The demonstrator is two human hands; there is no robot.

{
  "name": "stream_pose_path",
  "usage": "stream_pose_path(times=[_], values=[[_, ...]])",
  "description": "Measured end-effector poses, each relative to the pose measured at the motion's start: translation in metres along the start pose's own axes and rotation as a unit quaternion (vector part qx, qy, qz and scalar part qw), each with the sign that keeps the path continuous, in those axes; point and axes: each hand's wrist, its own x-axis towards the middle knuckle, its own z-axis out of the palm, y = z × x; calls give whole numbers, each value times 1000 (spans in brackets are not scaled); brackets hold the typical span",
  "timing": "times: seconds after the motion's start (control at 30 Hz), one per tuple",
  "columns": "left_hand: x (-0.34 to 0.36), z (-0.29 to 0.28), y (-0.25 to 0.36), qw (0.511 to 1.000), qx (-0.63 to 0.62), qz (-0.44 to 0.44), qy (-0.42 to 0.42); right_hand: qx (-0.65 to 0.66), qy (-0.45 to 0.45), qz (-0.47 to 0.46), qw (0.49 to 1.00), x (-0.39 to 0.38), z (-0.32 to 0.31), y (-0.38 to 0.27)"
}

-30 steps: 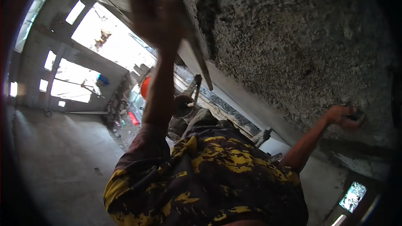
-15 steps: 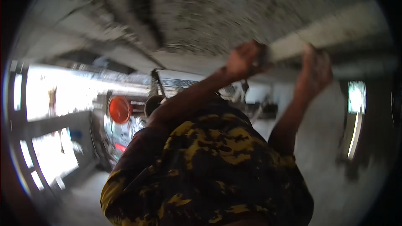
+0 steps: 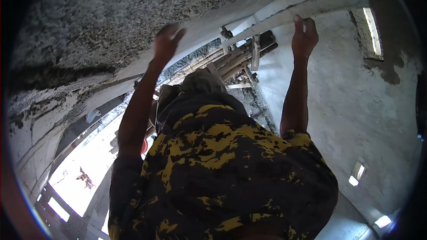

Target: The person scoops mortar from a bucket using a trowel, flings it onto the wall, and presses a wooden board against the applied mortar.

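Note:
A long pale board (image 3: 329, 7), narrow and straight-edged, slants across the upper right. My right hand (image 3: 305, 40) is raised to its lower edge, thumb and fingers closing on it. My left hand (image 3: 166, 44) is held up in front of a rough grey mortar surface (image 3: 120, 13), well apart from the board. Its thumb stands away from the other fingers and nothing shows in it. Slight blur softens that hand, and some fingers overlap. I cannot tell whether it touches the surface.
Wooden planks (image 3: 240, 60) lie in a pile beyond my body. A smooth grey wall (image 3: 347, 93) with narrow openings rises on the right. Bright daylight comes through a large opening (image 3: 84, 182) at lower left. Part of a red container (image 3: 144, 146) shows beside my left arm.
My left hand has come away from the board's end and moved left. My right hand has moved left and up. The view has turned, and the board now reaches farther left.

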Motion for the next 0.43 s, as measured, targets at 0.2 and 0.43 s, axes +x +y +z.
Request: stream_pose_path(times=[0.2, 0.43], values=[[-109, -49, -143, 967, 12, -256, 7, -65, 25, 14, 997, 19, -30, 88], [-246, -50, -250, 895, 4, -443, 57, -80, 87, -54, 991, 57, 15, 212]])
